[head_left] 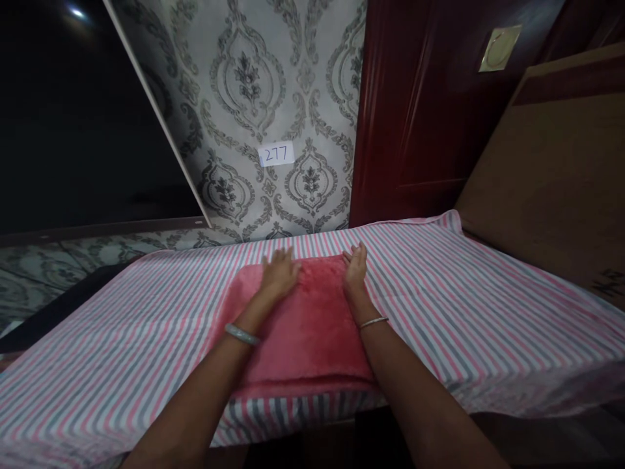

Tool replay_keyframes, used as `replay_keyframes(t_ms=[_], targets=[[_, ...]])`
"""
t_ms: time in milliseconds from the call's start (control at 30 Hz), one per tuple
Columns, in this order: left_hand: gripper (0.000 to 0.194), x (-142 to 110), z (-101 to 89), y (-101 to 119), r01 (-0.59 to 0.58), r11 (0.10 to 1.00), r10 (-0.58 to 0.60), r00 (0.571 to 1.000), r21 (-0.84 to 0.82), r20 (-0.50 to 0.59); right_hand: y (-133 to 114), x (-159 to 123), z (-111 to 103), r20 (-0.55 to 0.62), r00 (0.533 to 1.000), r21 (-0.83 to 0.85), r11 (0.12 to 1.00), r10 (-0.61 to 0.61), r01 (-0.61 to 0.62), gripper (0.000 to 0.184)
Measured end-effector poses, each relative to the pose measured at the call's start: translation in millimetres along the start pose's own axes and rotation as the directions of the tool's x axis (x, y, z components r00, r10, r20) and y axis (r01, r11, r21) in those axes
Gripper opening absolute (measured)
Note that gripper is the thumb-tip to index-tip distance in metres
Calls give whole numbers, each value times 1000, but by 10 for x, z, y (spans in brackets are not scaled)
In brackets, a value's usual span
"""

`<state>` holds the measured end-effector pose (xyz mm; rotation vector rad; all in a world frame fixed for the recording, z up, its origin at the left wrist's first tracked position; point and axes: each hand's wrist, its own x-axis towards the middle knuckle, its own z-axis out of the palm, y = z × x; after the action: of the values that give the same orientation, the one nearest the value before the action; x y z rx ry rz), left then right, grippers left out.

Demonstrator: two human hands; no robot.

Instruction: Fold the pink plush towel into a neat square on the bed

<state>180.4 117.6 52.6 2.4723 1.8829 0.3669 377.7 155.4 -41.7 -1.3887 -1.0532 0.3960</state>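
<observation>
A folded pink plush cloth [312, 326] lies flat on a table covered by a striped cloth [161, 326]. Its folded layers show along the near edge. My left hand [280, 273] rests on the cloth's far part, fingers stretched out and pointing away from me. At the far right corner, my right hand [355, 268] touches the side edge with its fingers extended. Neither hand grips anything. A bracelet circles each wrist.
A large dark screen [88, 130] stands at the left. A cardboard box [556, 169] leans at the right, near a dark red door [415, 117]. On the patterned wall behind is a paper label [276, 154] reading 277.
</observation>
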Motion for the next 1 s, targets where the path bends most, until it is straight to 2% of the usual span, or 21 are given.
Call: replay_keyframes(t_ms=[100, 167, 300, 433, 500, 567, 667, 767, 833, 900, 1000], targets=[[60, 61, 129, 433, -232, 973, 233, 972, -10, 40, -38, -42, -14, -2, 999, 54, 998, 42, -42, 73], [58, 77, 271, 599, -300, 954, 300, 953, -7, 45, -63, -70, -23, 12, 1000, 69, 997, 20, -21, 70], [58, 29, 511, 625, -303, 953, 303, 952, 0, 52, -99, -108, -25, 37, 999, 52, 998, -32, 30, 71], [59, -21, 533, 518, -284, 959, 283, 959, 24, 30, -122, -127, -33, 65, 995, -52, 996, -71, 74, 76], [59, -13, 472, 407, -275, 960, 274, 962, 55, 18, -123, -127, -43, 69, 995, -101, 992, -75, 81, 77], [57, 1, 377, 205, -222, 971, 221, 975, 88, 20, -113, -123, -50, 77, 993, -136, 986, -84, 94, 77], [54, -23, 207, -273, -27, 992, 17, 997, 127, 78, -77, -108, -46, 75, 992, -163, 981, -97, 108, 77], [56, -142, 90, -793, 124, 981, -138, 987, 152, 83, -33, -90, -33, 74, 992, -195, 974, -102, 114, 76], [59, -249, 76, -1047, 227, 967, -237, 968, 113, 85, -14, -80, -26, 74, 991, -206, 971, -107, 120, 74], [62, -334, 101, -1194, 303, 951, -307, 947, 57, 90, -11, -73, -24, 71, 992, -213, 970, -102, 115, 71], [63, -375, 125, -1248, 316, 946, -320, 946, 71, 59, -31, -68, -29, 118, 987, -290, 947, -110, 140, 69]])
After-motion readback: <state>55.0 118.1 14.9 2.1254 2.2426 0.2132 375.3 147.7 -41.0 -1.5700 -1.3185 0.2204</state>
